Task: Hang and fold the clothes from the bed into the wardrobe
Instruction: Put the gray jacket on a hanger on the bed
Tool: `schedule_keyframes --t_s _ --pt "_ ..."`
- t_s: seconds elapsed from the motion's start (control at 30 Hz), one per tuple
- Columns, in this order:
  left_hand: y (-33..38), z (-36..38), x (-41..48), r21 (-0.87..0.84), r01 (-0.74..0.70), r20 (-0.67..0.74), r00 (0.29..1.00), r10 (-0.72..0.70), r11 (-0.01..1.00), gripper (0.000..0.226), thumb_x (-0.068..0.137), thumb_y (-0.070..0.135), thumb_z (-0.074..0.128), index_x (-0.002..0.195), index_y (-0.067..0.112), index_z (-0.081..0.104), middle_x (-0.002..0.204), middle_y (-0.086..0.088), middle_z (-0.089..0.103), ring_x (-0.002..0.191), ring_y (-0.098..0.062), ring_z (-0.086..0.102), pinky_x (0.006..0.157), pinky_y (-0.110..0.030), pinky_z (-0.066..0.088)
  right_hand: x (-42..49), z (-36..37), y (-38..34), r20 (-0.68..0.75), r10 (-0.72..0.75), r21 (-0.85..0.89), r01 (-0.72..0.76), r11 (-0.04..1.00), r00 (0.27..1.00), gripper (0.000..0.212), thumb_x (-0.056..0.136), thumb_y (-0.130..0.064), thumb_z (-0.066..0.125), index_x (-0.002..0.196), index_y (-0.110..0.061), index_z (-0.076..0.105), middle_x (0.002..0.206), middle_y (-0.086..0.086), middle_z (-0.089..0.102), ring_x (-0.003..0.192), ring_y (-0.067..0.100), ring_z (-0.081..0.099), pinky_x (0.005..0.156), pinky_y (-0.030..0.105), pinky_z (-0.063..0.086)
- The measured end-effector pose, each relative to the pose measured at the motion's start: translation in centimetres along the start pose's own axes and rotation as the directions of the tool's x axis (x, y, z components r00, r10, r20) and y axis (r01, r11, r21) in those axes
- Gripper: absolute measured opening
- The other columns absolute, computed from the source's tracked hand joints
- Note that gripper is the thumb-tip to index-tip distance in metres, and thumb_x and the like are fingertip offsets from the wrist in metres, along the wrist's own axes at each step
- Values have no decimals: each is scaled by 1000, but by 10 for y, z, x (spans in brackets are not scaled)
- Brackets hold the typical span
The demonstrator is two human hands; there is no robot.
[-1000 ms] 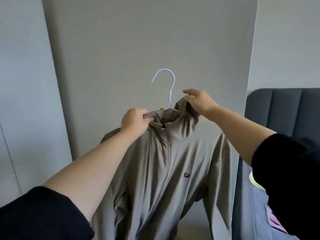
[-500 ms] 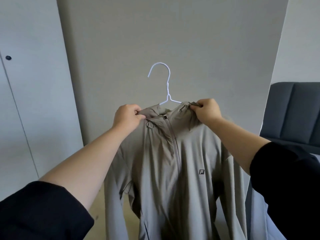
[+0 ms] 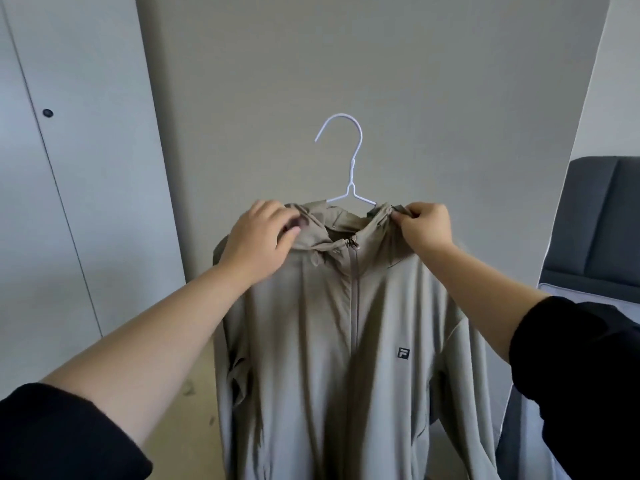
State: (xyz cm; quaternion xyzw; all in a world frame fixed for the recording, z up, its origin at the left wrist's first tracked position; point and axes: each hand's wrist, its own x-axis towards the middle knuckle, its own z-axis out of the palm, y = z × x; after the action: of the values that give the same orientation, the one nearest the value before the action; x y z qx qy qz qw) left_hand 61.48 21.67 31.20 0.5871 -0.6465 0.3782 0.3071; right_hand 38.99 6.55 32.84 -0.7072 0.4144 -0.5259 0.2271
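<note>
Grey wall point(image 3: 346, 64): you see it big and flat, right in front of you.
Floor point(image 3: 197, 410): tan, low on your left, with small dark spots.
White wall point(image 3: 623, 64): at your top right.

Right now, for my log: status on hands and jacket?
Left hand and right hand both grip jacket collar. Jacket on hanger, hook unhung. No obstruction seen.

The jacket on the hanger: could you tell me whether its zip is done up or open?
Done up, as far as shows: the jacket fronts meet along the closed zip, and the puller sits at the top.
</note>
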Motion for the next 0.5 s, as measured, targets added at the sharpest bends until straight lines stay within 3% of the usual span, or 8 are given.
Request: schedule_keyframes --t_s 0.1,0.17,0.23,0.3,0.33,0.4,0.43,0.5 --pt "-4 -1 16 45 220 146 964 -224 975 42 91 34 57 127 12 53 122 -14 52 113 -35 48 89 -43 43 -4 6 0 34 -25 87 22 996 999 41 84 -16 67 56 -11 38 56 2 25 56 16 23 45 26 16" --pt "-9 -1 22 29 360 245 902 -356 932 20 92 36 56 98 18 60 112 -13 60 105 -34 54 75 -35 40 -7 9 1 42 -22 115 17 993 999 41 84 -16 68 55 -8 40 55 2 26 56 16 24 43 23 16" --pt "-15 1 21 15 444 302 852 -427 896 33 92 38 56 66 18 49 85 -10 62 88 -33 57 64 -31 33 -9 10 2 50 -42 64 38 997 998 31 85 -17 68 64 2 53 60 6 36 60 18 33 48 25 22" --pt "-20 1 19 -51 490 281 843 -458 870 45 89 37 62 57 13 42 63 -4 50 75 -31 52 58 -31 27 -12 10 1 44 -136 -30 138 990 990 10 85 -9 63 89 -1 65 76 7 53 75 22 50 63 26 38" --pt "-20 0 18 -68 504 275 839 -470 861 45 88 36 63 57 10 45 60 -4 47 72 -30 51 56 -32 27 -16 10 -2 24 -266 -109 267 957 964 21 83 -3 56 103 -4 65 89 9 57 88 28 54 75 32 43" --pt "-22 0 15 -84 522 275 831 -483 849 39 88 35 64 63 6 55 61 -6 49 71 -30 51 57 -33 31 -26 11 -6 98 -573 -252 577 777 814 49 72 0 41 115 -6 62 109 15 56 99 37 51 83 43 44" --pt "-24 -1 14 -93 529 276 828 -488 844 38 88 34 65 63 6 56 60 -6 48 71 -30 51 58 -33 32 -31 13 -8 173 -675 -281 693 664 717 51 69 -3 39 113 -7 64 112 16 56 97 37 51 81 43 44" --pt "-27 0 12 -111 553 262 818 -513 826 41 87 33 65 57 9 49 57 -5 44 68 -29 49 58 -34 32 -41 17 -14 376 -728 -333 817 471 573 30 72 -4 53 97 -8 69 109 15 59 93 36 52 75 39 43"
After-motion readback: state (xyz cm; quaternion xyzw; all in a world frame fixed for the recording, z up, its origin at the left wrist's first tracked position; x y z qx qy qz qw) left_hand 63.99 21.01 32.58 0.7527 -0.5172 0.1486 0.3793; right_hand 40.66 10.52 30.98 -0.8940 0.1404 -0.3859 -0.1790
